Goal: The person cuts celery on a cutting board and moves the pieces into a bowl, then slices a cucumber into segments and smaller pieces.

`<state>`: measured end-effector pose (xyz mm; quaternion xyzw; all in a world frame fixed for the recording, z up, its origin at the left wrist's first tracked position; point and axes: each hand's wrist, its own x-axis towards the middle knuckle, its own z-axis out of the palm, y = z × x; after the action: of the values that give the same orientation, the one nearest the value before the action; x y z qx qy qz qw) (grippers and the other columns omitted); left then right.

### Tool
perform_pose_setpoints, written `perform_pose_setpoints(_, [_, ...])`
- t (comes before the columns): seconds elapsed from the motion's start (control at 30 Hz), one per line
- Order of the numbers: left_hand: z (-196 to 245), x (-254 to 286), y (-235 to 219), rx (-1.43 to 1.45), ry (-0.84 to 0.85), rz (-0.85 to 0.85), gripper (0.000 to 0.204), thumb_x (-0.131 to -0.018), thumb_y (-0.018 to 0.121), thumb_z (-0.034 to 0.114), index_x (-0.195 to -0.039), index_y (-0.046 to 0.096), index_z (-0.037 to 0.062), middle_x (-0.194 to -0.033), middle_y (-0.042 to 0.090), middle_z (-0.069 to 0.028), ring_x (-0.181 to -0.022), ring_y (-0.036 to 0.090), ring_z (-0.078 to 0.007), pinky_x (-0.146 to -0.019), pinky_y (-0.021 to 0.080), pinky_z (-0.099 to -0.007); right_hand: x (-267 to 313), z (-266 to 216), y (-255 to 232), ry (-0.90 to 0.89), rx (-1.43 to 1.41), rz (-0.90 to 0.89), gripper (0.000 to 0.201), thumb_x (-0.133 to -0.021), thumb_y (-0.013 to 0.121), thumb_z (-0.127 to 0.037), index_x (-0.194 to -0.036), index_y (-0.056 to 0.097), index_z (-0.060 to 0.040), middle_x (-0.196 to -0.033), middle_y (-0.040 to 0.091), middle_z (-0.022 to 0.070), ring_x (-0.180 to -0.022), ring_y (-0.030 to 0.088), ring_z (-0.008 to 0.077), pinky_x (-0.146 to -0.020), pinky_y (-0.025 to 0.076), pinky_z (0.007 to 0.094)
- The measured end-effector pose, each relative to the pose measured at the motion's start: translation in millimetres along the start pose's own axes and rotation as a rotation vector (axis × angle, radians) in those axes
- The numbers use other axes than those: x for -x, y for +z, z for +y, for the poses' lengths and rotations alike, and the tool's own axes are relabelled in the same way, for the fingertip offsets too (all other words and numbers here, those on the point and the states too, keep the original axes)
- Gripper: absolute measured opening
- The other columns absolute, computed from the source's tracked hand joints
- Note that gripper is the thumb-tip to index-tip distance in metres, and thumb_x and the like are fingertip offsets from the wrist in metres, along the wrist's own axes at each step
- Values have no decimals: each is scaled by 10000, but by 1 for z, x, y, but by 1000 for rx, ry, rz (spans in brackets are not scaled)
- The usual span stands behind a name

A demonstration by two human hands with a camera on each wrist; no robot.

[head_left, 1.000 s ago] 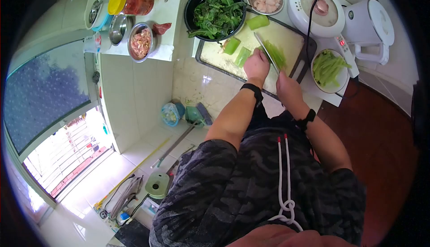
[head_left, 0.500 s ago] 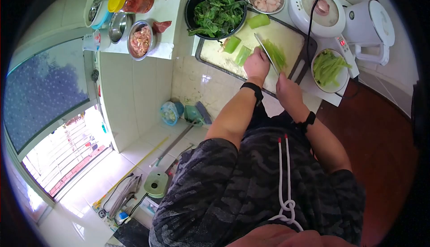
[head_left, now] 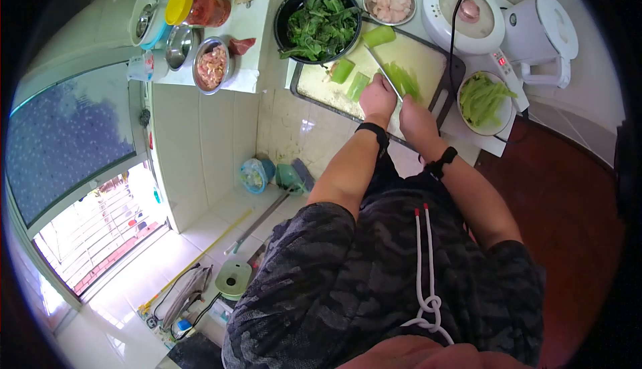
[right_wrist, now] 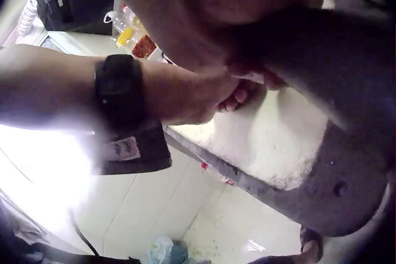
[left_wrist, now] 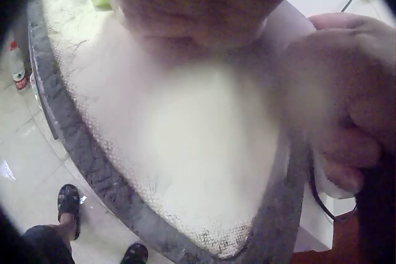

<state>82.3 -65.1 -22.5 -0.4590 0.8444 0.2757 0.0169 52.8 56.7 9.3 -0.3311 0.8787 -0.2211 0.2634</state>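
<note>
In the head view my right hand (head_left: 418, 123) grips a kitchen knife (head_left: 383, 69), its blade slanting up and left across the cutting board (head_left: 428, 55). Close on the blade's left side, my left hand (head_left: 378, 98) has its fingers curled down on a piece of green stem, likely celtuce, mostly hidden beneath them. Thin green strips (head_left: 403, 80) lie against the blade's right side. Thicker cut chunks (head_left: 343, 71) sit left of the knife, and another chunk (head_left: 379, 35) lies near the board's far edge. Both wrist views are partly blurred by the hands.
A black pot of leafy greens (head_left: 299, 47) overlaps the board's far left corner. Behind stands a metal bowl of pale meat (head_left: 391, 5). To the right are a white cooker (head_left: 441, 28), a kettle (head_left: 545, 28) and a bowl of green slices (head_left: 483, 105). A black cord (head_left: 455, 25) hangs over the board's right side.
My right hand has moved forward and slightly left with the knife, nearer my left hand. The left hand stays nearly in place, while the head view has shifted slightly.
</note>
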Motion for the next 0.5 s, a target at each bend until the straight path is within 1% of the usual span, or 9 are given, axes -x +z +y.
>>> perform_pose_setpoints(0.03, [0, -2, 0, 5, 10, 10, 255, -940, 440, 264, -896, 598, 68, -746, 658, -223, -723, 640, -429, -654, 502, -530, -5, 1, 4, 13, 18, -14, 228, -895, 487, -107, -1058, 532, 45, -735, 625, 259, -705, 627, 445, -648, 480, 545])
perform_pose_setpoints(0.07, [-3, -2, 2, 12, 13, 18, 257, -941, 439, 265, -897, 599, 69, -759, 659, -227, -736, 640, -431, -662, 501, -532, -7, 10, 11, 4, -10, 23, 213, -904, 488, -128, -1030, 527, 39, -737, 626, 261, -713, 627, 447, -652, 475, 554])
perform_pose_setpoints(0.1, [-6, -1, 3, 17, 16, 23, 259, -941, 437, 266, -898, 599, 69, -772, 659, -232, -748, 640, -432, -669, 500, -533, -2, 11, 5, 0, -9, 26, 213, -904, 488, -128, -1030, 527, 39, -737, 626, 261, -713, 627, 447, -652, 475, 554])
perform_pose_setpoints(0.17, [-6, -1, 1, 12, 9, 7, 260, -943, 434, 269, -903, 599, 71, -793, 661, -237, -767, 640, -432, -682, 497, -536, 17, 7, -10, 41, -49, -19, 156, -902, 480, -121, -974, 494, 17, -749, 631, 276, -723, 634, 458, -657, 487, 564])
perform_pose_setpoints(0.23, [-6, -1, 1, 72, -47, -25, 317, -951, 423, 324, -909, 614, 74, -838, 661, -244, -812, 631, -450, -727, 492, -541, 29, 17, -7, 45, -48, -23, 163, -905, 490, -137, -972, 486, 12, -747, 631, 271, -720, 629, 460, -658, 482, 569])
perform_pose_setpoints(0.3, [-6, -1, 1, 81, -26, -9, 295, -949, 437, 309, -901, 600, 67, -804, 660, -237, -785, 637, -440, -707, 494, -537, 30, 20, -6, 47, -54, -30, 172, -909, 499, -152, -969, 478, 8, -745, 630, 267, -716, 624, 463, -660, 476, 574])
perform_pose_setpoints(0.37, [-5, -3, -1, 83, -5, 6, 275, -946, 452, 294, -893, 586, 60, -770, 659, -230, -758, 642, -429, -687, 496, -533, 25, 17, -6, 22, -52, 18, 198, -915, 502, -161, -1014, 466, 7, -741, 629, 264, -714, 622, 464, -661, 468, 579])
perform_pose_setpoints(0.43, [1, -3, -8, 143, -52, 14, 289, -944, 473, 304, -861, 581, 49, -751, 658, -225, -746, 644, -426, -683, 498, -526, 25, 12, -13, 34, -79, 12, 215, -922, 495, -166, -1047, 462, 6, -735, 628, 264, -710, 621, 465, -657, 469, 577])
perform_pose_setpoints(0.5, [-1, -2, -3, 117, -26, 15, 293, -942, 482, 305, -844, 578, 46, -746, 657, -224, -740, 645, -424, -680, 499, -524, 34, 14, -13, 51, -104, -1, 235, -930, 488, -172, -1081, 458, 5, -730, 627, 264, -707, 620, 465, -654, 470, 574])
